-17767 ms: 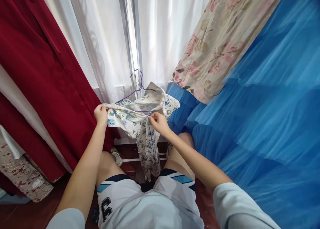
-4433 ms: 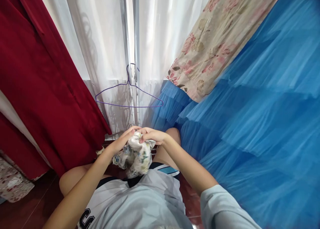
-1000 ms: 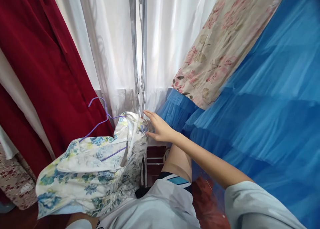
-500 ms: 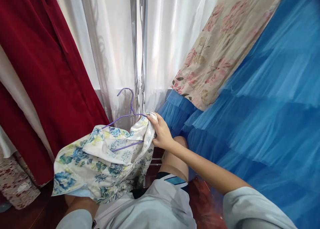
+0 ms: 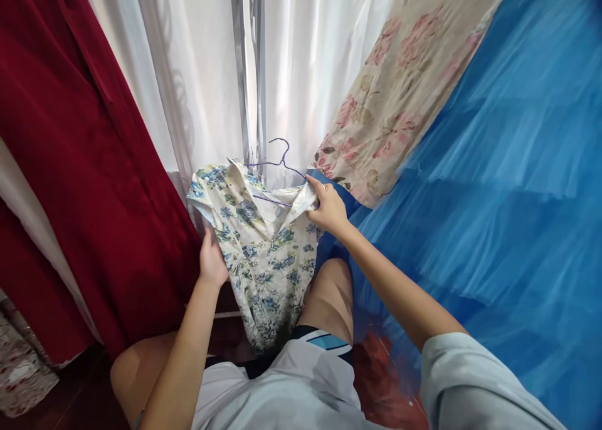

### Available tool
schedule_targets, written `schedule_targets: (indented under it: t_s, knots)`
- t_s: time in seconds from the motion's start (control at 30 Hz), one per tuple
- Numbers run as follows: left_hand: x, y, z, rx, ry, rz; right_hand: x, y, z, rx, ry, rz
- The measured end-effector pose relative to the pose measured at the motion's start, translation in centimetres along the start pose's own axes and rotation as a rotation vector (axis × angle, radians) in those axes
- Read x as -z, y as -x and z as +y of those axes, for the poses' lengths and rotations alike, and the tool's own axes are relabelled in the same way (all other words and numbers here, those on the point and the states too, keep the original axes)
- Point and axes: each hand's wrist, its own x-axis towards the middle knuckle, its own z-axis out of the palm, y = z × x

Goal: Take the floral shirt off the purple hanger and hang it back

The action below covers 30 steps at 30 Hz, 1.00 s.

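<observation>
A white dress with blue and yellow-green flowers [image 5: 270, 279] hangs upright in front of me, its V-shaped neckline facing me. Inside its shoulders sits a thin purple hanger [image 5: 283, 160], with the hook sticking up above the collar. My right hand [image 5: 329, 209] is closed on the dress at its right shoulder, thumb and fingers at the hanger's arm. At the dress's left side, below the sleeve, my left hand [image 5: 213, 261] touches the cloth with its thumb stretched up. Its other fingers are partly hidden behind the fabric.
Dark red cloth [image 5: 117, 198] hangs at the left. White curtains [image 5: 301, 60] and grey metal poles [image 5: 249, 73] stand ahead. On the right hang a beige cloth with pink flowers [image 5: 380, 104] and a layered blue tulle garment [image 5: 480, 229]. My bare knees flank the dress.
The dress and hanger have moved up and away from my lap, and the dress now hangs down straight. My left hand has come out from under the cloth to its left side.
</observation>
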Motion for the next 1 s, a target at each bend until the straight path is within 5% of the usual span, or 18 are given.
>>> schedule_targets:
  t_s: [0.23,0.37,0.53,0.67,0.77,0.87,1.0]
  knots:
    - [2.5,5.6,-2.6,-0.011,0.052,0.099,0.2,-1.1,-2.0,0.169,0.017,-0.061]
    - [2.8,7.4,-5.4,0.015,-0.010,0.200,0.1,0.3,-0.6,0.292,-0.039,-0.154]
    - [3.3,7.5,-7.3,0.005,-0.041,0.311,-1.7,5.1,-3.2,0.313,-0.273,-0.025]
    - [3.3,7.8,-7.1,-0.032,-0.062,0.340,-6.7,13.7,-7.8,-0.005,-0.775,0.043]
    - [3.4,8.2,-6.8,-0.031,-0.089,0.340,-11.5,18.4,-10.7,-0.360,-1.021,-0.089]
    - [3.6,8.5,-6.8,-0.033,-0.131,0.339,-14.6,19.2,-12.7,-0.580,-1.179,-0.133]
    - [4.0,8.9,-6.6,-0.043,-0.201,0.305,-14.4,17.5,-13.9,-0.638,-1.234,-0.099]
